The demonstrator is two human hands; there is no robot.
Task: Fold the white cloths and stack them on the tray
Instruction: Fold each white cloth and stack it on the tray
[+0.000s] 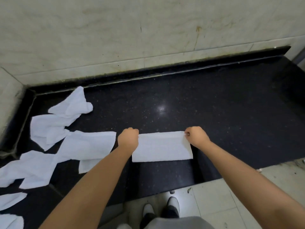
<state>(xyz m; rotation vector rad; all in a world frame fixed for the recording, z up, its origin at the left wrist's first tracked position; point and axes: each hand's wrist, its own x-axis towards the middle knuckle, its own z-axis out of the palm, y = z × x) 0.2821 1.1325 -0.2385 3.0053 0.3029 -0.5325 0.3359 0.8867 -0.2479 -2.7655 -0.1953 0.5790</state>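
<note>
The folded cloth (162, 147) lies flat on the black counter (214, 104), near its front edge, doubled over into a long rectangle. The left hand (128, 138) has its fingers curled and pinches the cloth's far left corner. The right hand (196, 135) pinches the far right corner the same way, and the layered edges show between its fingertips.

The main risk, as I judge it, is the layers slipping apart. If one hand lets go or pulls harder than the other, the top layer could skew against the lower one and the next fold would come out crooked. A lift that is too quick could also let the doubled cloth fall open, since nothing holds its near edge down.

Left of the folded cloth lies a loose pile of unfolded cloths (69, 141), its nearest flap just beside the left hand. A sweep of that forearm could drag one along or push some off the front edge of the counter to the tiled floor (247, 195).

No tray is in view, so I cannot tell where the cloth must travel; a long carry would give more chance to unfold.
</note>
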